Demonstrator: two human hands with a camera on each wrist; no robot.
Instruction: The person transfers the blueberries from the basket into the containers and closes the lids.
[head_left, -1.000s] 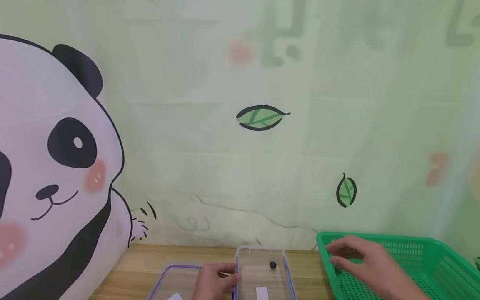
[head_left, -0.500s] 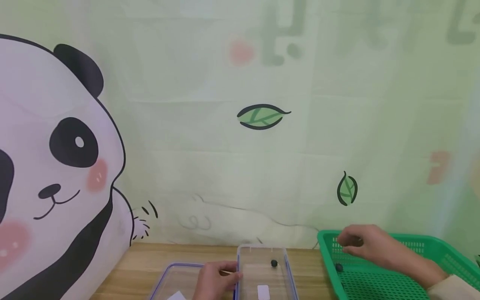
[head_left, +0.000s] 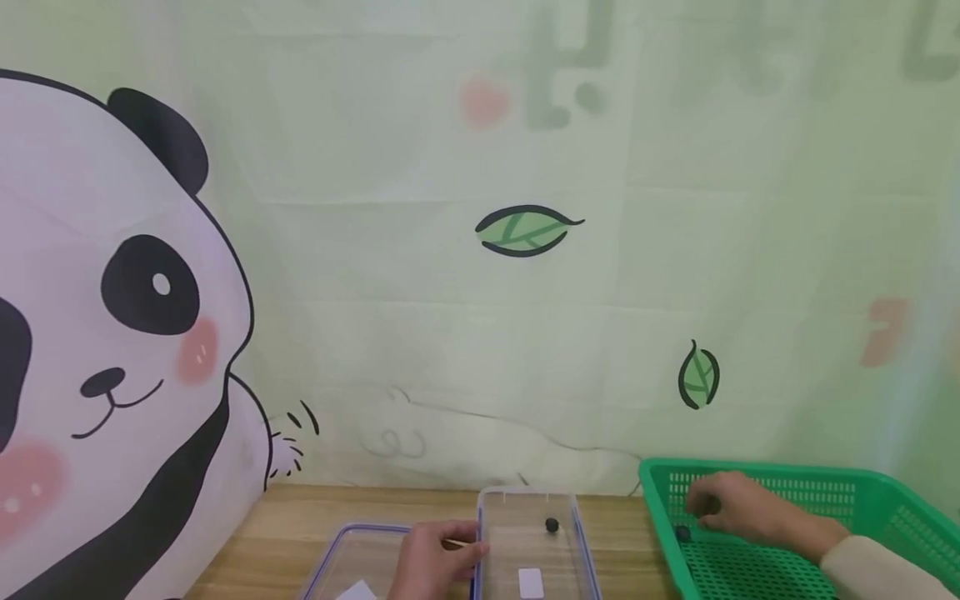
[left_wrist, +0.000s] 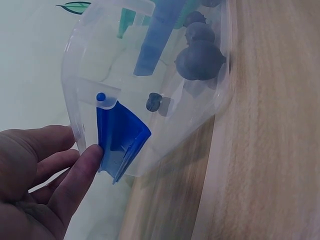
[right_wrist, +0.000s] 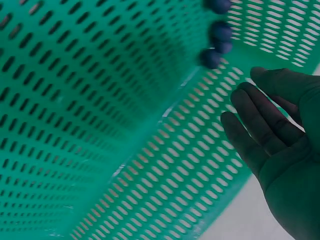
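Nearest you, your left hand (head_left: 435,558) steadies the clear plastic box (head_left: 534,542) at its left wall, thumb and fingers curled onto the rim beside the blue latch (left_wrist: 120,140). A clear lid (head_left: 352,562) lies on the wooden table (head_left: 300,517) just left of that hand. One blueberry (head_left: 552,525) sits in the box near its far end, and a small white label (head_left: 530,581) shows at the near end; nothing on it can be read.

To the right, your right hand (head_left: 738,508) reaches into the green basket (head_left: 862,508), fingers loosely bent and holding nothing, so far as the wrist view shows. A dark berry (head_left: 682,533) lies on the basket floor just beside your fingertips; the right wrist view shows a few more blueberries (right_wrist: 216,42) against the perforated wall.

These berries look light, soft and easily bruised, and they are likely to roll. Pinch one gently at its sides with the fingertips rather than squeezing.

Behind the table hangs a panda backdrop (head_left: 112,333) with printed leaves; its faded lettering cannot be read.
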